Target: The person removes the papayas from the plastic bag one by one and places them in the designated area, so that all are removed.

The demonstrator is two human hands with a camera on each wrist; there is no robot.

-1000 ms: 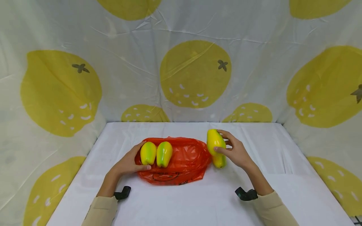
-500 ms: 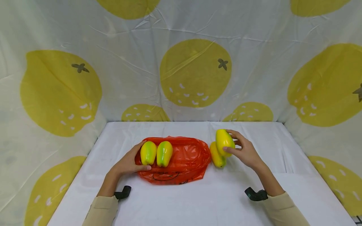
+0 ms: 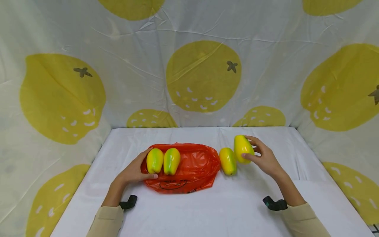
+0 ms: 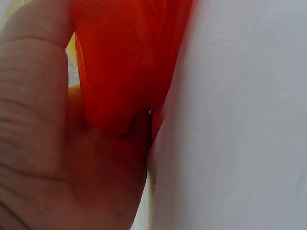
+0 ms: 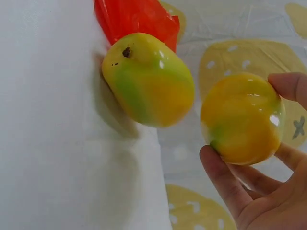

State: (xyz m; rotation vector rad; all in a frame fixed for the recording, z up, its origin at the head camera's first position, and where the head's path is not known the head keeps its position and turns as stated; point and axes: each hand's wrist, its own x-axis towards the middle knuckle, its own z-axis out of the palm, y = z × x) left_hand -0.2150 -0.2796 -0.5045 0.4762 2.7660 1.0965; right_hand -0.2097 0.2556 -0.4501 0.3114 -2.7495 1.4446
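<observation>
My left hand (image 3: 134, 169) holds the left end of a red plastic bag (image 3: 196, 161), fingers on the far side and thumb at the near edge. Close up in the left wrist view, bag film (image 4: 127, 57) lies in the hand's grip. Two glossy yellow-green papayas (image 3: 155, 160) (image 3: 171, 161) lie side by side on the bag beside that hand. To the right, my right hand (image 3: 263, 159) holds another papaya (image 3: 242, 148) between thumb and fingertips, raised off the table. A further papaya (image 3: 227, 161) rests on the table between the bag and the held one.
A white cloth covers the table (image 3: 189, 214). Behind and at both sides hang pale sheets (image 3: 139, 79) printed with large yellow lemons. Each wrist wears a black camera mount (image 3: 129, 202).
My right hand has carried its papaya rightward, away from the bag, uncovering the papaya that lies on the table. The left hand, the bag and the two papayas on it have stayed put.
</observation>
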